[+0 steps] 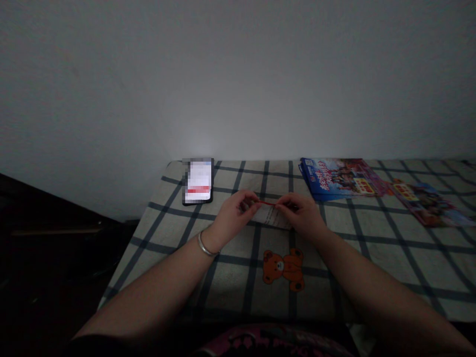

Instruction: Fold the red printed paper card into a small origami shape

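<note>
Between my two hands is a small piece of printed paper, pale with lines of dark text and a red strip along its far edge. My left hand pinches its left end between thumb and fingers; a silver bangle circles that wrist. With thumb and fingers pressed together, my right hand grips the right end of the same edge. The paper is held low over the checked tablecloth, and the fingers partly cover it. Just nearer to me, an orange bear picture shows on the cloth.
A phone with a lit, blurred screen lies at the back left. Colourful printed leaflets are stacked at the back right, with another leaflet beside them. A grey wall borders the table's far edge; the left side drops into darkness.
</note>
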